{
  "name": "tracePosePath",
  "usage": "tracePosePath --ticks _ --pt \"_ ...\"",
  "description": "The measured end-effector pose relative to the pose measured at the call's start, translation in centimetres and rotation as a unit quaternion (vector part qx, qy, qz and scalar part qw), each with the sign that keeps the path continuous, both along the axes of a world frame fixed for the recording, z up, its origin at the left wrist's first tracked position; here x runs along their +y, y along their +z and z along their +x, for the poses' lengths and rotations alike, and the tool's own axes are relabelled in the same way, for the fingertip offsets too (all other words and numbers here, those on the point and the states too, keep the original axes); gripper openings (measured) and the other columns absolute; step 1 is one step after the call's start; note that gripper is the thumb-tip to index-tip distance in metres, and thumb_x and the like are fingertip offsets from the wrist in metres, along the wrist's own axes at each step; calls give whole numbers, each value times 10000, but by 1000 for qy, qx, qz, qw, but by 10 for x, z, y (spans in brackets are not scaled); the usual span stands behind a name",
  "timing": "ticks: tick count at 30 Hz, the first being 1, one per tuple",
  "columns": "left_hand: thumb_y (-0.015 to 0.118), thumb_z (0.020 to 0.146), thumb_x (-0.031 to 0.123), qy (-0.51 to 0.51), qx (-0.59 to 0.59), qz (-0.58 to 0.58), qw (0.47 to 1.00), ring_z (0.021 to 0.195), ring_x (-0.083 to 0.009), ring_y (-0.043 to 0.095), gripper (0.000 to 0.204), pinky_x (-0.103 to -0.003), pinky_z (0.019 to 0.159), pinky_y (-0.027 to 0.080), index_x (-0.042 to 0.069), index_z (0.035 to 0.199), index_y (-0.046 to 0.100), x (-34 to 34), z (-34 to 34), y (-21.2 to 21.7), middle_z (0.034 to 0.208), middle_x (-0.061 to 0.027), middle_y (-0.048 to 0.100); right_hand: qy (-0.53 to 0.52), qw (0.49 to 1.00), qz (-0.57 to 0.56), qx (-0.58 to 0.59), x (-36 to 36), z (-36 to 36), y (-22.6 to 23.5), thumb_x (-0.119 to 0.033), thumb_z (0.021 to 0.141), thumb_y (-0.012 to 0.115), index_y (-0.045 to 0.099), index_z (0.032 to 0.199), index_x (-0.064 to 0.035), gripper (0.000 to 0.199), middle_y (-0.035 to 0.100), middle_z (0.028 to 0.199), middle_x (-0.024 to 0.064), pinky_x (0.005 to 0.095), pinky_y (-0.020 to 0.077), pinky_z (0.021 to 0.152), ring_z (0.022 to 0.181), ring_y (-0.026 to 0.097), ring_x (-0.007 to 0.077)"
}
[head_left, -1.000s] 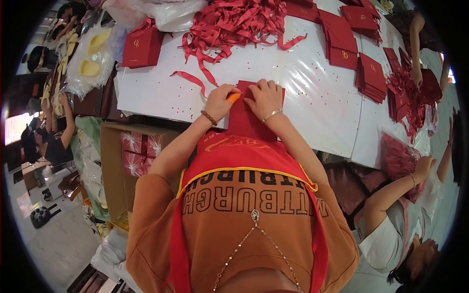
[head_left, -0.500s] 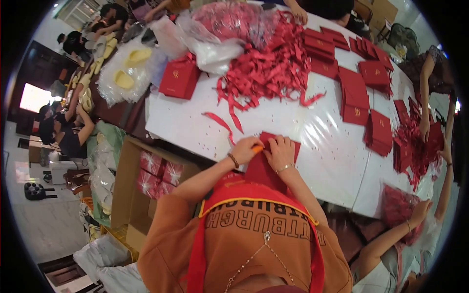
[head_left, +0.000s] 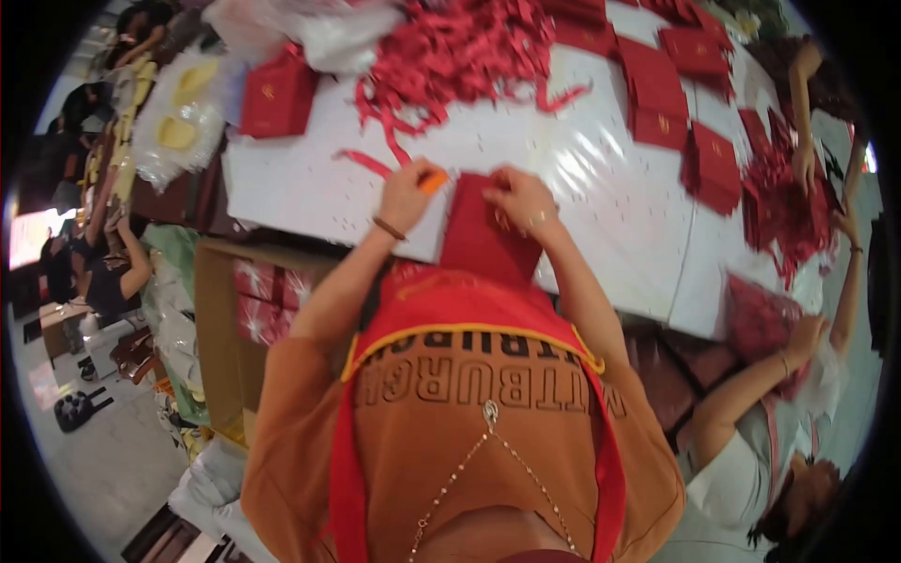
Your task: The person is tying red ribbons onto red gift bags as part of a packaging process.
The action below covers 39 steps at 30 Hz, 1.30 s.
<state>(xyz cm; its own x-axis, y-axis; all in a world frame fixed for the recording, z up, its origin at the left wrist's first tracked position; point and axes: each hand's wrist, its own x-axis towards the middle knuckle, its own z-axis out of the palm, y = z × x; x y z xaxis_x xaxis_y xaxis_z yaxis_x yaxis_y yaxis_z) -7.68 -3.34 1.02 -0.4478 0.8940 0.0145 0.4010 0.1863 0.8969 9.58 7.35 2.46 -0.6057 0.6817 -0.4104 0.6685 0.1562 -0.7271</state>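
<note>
A flat red paper bag or folder (head_left: 481, 242) with a small gold mark lies at the near edge of the white table, partly against my red apron (head_left: 460, 302). My right hand (head_left: 527, 201) is closed on its upper edge, fingertips curled over it. Just left of the bag, my left hand (head_left: 405, 202) is closed around a small orange object (head_left: 433, 182); only its end shows, so its kind is unclear. Beyond that hand lies a loose red ribbon strip (head_left: 364, 162).
A heap of red ribbons (head_left: 460, 61) covers the far table, beside a standing red bag (head_left: 280, 94). Stacks of red bags (head_left: 652, 89) stand to the right. An open carton (head_left: 218, 347) with wrapped red packs is at my left. Another person's hand (head_left: 805, 340) holds a red-filled plastic bag.
The view has shifted, so the table appears higher. My left hand has drawn away from the red bag with the orange object. My right hand stays at the bag's upper edge.
</note>
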Motion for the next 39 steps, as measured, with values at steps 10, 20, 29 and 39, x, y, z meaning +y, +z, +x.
tracePosePath --ticks 10,20,29,39 --pt "585 738 121 -79 34 -28 996 664 -236 566 113 -311 588 438 30 804 598 9 34 0 763 -110 599 7 999 -22 47 2 6 0 -164 670 676 590 1001 -41 364 614 962 148 319 458 788 902 591 247" --pt "576 739 134 -72 48 -76 993 658 -252 573 109 -326 590 439 47 799 600 -1 39 -1 762 -117 609 96 995 19 -36 5 1 4 -250 688 667 603 1013 -67 379 614 978 135 323 455 787 920 584 253" --pt "591 740 159 -44 91 -75 992 651 -227 584 139 -304 588 440 49 824 606 7 41 2 743 -108 615 68 994 -68 45 10 8 -24 -261 691 661 599 1031 -71 394 621 932 124 326 446 755 856 590 244" --pt "590 737 160 -66 150 -77 983 623 -235 582 123 -321 555 436 56 801 606 13 38 6 717 -108 612 58 994 -71 67 10 10 -32 -281 680 665 600 1043 -106 408 617 880 115 319 445 727 826 584 235"
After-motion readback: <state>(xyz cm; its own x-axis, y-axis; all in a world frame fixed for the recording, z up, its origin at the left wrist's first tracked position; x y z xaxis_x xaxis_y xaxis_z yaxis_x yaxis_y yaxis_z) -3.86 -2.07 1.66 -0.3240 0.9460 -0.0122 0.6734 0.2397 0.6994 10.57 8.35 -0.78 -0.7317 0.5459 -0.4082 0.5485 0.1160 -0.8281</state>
